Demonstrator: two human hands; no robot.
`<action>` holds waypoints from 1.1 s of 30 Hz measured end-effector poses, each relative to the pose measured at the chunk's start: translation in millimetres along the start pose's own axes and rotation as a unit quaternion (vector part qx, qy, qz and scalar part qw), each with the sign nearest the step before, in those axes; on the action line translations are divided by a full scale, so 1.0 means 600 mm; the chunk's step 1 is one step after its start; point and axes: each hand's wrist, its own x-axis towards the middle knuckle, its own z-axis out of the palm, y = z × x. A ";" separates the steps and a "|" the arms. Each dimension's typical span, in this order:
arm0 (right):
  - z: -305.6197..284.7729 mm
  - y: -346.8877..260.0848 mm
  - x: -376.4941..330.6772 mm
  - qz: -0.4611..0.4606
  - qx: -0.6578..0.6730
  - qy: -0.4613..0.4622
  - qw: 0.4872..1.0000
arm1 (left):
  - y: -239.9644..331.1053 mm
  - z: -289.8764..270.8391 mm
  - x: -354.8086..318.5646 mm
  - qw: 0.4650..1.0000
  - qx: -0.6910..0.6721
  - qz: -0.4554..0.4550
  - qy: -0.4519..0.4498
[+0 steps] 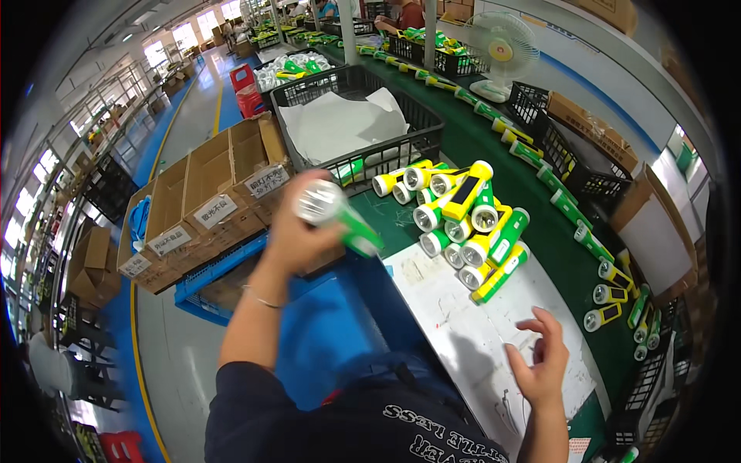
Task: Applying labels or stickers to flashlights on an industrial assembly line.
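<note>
My left hand [287,241] is closed around a green flashlight [360,233] with a white head, raised to the left of the work surface and partly smeared by motion. Over the white board [440,309], my right hand [543,361] holds nothing, its fingers curved and apart. Just beyond the board lies a heap of green and yellow flashlights [505,235], their clear lenses mostly facing me. A yellow flashlight [468,193] with a dark panel rests on top of the heap.
A black crate [438,127] lined with white paper [340,123] stands beyond the heap. Left of it is a divided cardboard box [202,185]. Flashlights [552,185] line the green belt to the right, near a white fan [502,50] and more black crates [567,154].
</note>
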 end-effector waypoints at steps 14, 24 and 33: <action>-0.080 0.132 -0.041 0.212 0.065 0.155 0.963 | -0.554 -0.161 0.111 0.799 -0.273 -0.328 0.423; -0.144 0.380 -0.019 0.271 -0.104 0.172 0.941 | -0.681 -0.371 0.064 0.943 0.093 -0.155 0.279; -0.198 0.451 0.022 0.429 -0.207 -0.022 0.879 | -0.121 0.060 0.125 0.968 -0.101 -0.008 0.229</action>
